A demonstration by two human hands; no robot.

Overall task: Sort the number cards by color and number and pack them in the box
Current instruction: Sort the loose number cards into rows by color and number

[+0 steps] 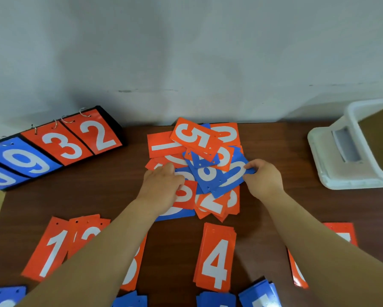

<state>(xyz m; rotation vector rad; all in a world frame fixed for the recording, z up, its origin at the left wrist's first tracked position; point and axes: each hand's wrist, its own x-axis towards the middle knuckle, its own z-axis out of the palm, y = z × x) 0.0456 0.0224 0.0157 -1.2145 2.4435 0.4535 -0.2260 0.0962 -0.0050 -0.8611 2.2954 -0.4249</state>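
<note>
Head view: I am looking down at both hands working in the mixed pile (pixel 195 138) of number cards at the middle of the desk (pixel 274 147).
Right grip: my right hand (pixel 263 178), at the pile's right edge, has thumb and fingers pinched together on the corner of a blue 0 card (pixel 231 176) lying on top.
Left grip: my left hand (pixel 161 185) lies knuckles-up on the pile's left side, fingers bent onto the cards. I cannot tell whether it holds one or only pins them.
Pile: orange and blue cards are jumbled, overlapping at all angles.
Sorted: nearer me than the pile lies a row of orange stacks. It includes the orange 1 stack (pixel 51 249) and the orange 4 stack (pixel 216 258); others are partly hidden under my forearms.
Blue: the blue stacks (pixel 215 300) sit nearer me again, cut off by the frame's bottom edge.
Box: a white container (pixel 332 151) stands right of the pile, well apart. I see no cards in it.
Scoreboard: a flip stand (pixel 53 147) sits left of the pile.
Progress: I judge sorting about midway, and packing not yet begun.
</note>
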